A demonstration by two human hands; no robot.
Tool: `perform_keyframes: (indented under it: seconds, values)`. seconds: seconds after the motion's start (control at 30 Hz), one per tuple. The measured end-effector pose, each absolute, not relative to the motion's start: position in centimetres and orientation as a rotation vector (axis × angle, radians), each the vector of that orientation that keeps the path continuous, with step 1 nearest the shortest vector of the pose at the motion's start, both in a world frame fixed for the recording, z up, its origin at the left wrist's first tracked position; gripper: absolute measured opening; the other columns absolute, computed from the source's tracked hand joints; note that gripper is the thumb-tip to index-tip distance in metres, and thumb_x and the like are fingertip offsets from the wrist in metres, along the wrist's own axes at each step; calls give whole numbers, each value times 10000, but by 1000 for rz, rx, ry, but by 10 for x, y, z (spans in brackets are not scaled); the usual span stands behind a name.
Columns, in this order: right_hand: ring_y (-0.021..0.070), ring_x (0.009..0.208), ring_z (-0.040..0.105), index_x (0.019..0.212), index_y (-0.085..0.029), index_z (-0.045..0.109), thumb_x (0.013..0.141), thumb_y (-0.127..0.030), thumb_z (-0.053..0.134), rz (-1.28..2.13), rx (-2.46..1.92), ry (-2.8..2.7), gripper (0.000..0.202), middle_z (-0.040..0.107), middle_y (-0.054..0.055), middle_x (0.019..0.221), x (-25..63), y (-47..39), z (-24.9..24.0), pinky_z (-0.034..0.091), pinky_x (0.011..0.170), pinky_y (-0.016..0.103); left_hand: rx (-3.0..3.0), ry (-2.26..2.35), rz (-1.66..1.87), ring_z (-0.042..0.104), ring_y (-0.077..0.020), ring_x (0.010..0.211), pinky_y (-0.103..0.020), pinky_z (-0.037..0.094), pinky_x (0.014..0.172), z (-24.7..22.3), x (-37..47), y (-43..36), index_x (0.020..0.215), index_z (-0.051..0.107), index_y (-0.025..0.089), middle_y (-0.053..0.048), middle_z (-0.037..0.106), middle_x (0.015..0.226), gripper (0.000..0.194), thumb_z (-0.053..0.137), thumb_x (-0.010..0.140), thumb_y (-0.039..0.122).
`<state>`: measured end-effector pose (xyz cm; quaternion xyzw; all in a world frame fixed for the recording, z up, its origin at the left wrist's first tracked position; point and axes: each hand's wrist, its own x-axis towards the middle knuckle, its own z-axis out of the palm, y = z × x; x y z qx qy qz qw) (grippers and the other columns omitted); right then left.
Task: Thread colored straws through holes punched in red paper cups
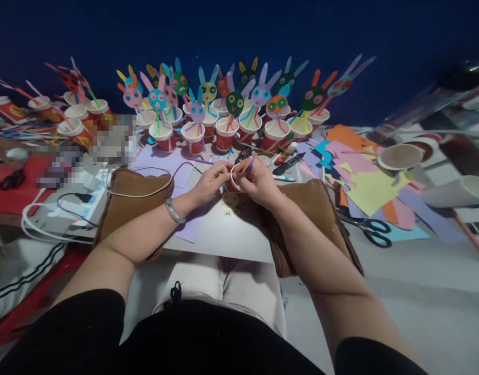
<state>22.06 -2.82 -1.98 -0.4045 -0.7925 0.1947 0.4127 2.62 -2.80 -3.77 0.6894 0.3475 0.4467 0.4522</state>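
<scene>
Over the white sheet in front of me, both hands meet at a small red paper cup (pixel 230 185) with a white rim. The cup is tilted, with its mouth turned toward my right hand. My left hand (pixel 214 182) is closed on the cup's left side, fingertips at the rim. My right hand (pixel 259 183) is closed at the mouth, its fingers bent over the rim. A thin purple piece shows at the right fingers; whether they grip it I cannot tell. Just below the cup lies a small yellow "Hi" cutout (pixel 227 212).
Rows of paper cups (pixel 226 136) with paper rabbit heads stand at the back. Brown cushions (pixel 305 219) lie under both forearms. Scissors (pixel 374 229) and coloured paper scraps (pixel 374 192) are at right. A power strip (pixel 81 205) with cables lies left.
</scene>
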Motion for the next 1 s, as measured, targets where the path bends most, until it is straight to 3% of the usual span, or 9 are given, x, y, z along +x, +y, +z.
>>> perform_keyframes:
  seconds: [0.13,0.2,0.33,0.43,0.63,0.83,0.9,1.0]
  values:
    - [242,884,617,855,-237,611,897,-286,592,435,-1001,-2079,67,669,44,857,219,-29,-23,374,1160,571,1783,901,1136,618,-208,1007,-359,485,955,-33,26,-30,666,463,202,-71,691,1002,374,628,921,422]
    - [252,899,634,899,-242,632,903,-327,629,464,-1000,-2027,85,695,51,888,218,-29,-23,402,1146,567,1772,889,1179,614,-194,953,-345,488,917,-32,25,-29,663,478,200,-62,684,967,351,634,903,403]
    - [277,986,687,1125,-243,655,862,-503,753,594,-969,-1809,383,731,88,1077,218,-31,-20,541,1002,493,1561,924,1267,547,-135,756,-285,468,765,-34,25,-23,692,510,198,-5,602,791,280,616,888,369]
    - [271,1022,722,1222,-243,640,821,-593,797,630,-913,-1697,555,716,104,1192,218,-33,-15,570,980,455,1439,935,1298,520,-116,698,-260,469,704,-34,23,-18,720,502,202,15,570,751,262,615,890,367]
    - [321,1254,646,1142,-260,666,829,-667,764,460,-969,-1616,522,699,129,1249,222,-33,-9,507,1122,518,1431,888,1411,565,-117,751,-259,510,715,-37,22,-13,748,448,212,-7,630,833,338,620,902,458]
    - [328,1306,629,1371,-253,534,637,-729,882,698,-925,-1697,942,625,147,1409,220,-28,-18,506,1148,502,1558,916,1476,629,-151,879,-316,542,816,-34,21,-17,767,478,213,-57,701,999,358,586,941,507]
    - [328,1324,625,1407,-244,503,680,-693,872,740,-915,-1715,931,621,158,1421,217,-28,-21,502,1156,497,1618,922,1498,656,-173,941,-345,545,879,-33,21,-18,744,502,209,-70,721,1014,321,591,936,450]
    - [313,1294,644,1374,-234,514,796,-617,802,686,-901,-1706,751,635,155,1396,217,-29,-22,510,1142,483,1698,915,1513,675,-187,956,-362,542,897,-34,21,-18,712,506,205,-84,739,1036,289,593,919,387]
